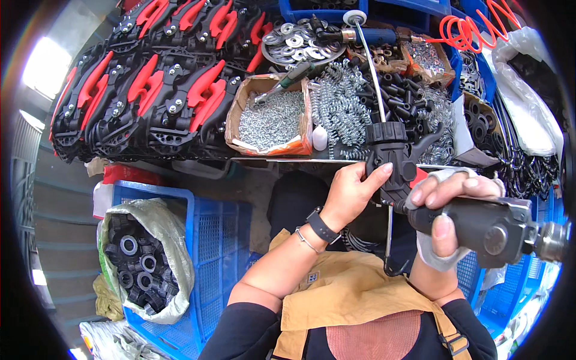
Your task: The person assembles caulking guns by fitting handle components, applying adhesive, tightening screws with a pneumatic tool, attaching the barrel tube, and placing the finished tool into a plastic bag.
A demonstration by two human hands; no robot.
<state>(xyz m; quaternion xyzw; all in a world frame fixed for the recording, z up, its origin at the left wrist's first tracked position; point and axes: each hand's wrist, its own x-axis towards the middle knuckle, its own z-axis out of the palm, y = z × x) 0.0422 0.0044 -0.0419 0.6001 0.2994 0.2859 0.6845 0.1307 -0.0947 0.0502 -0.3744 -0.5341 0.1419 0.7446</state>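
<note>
My left hand (351,195) grips a black plastic clamp mechanism (393,153), the thumb pressed on its side. A thin metal rod (371,72) runs through it, with a round disc (354,18) on its far end and a black hook (397,267) on the near end. In a grey fingerless glove, my right hand (444,204) is wrapped round a black power screwdriver (495,228). The tool's nose meets the mechanism's lower right side; whether a screw sits there is hidden. Part of a red lever (419,176) shows between the two hands.
Rows of black-and-red clamps (144,90) fill the bench's left. Beyond my hands lie a carton of screws (270,123), a green-handled screwdriver (288,81), loose springs (339,102) and black sleeves (393,96). A blue crate (219,246) and a sack of black rings (180,234) stand lower left.
</note>
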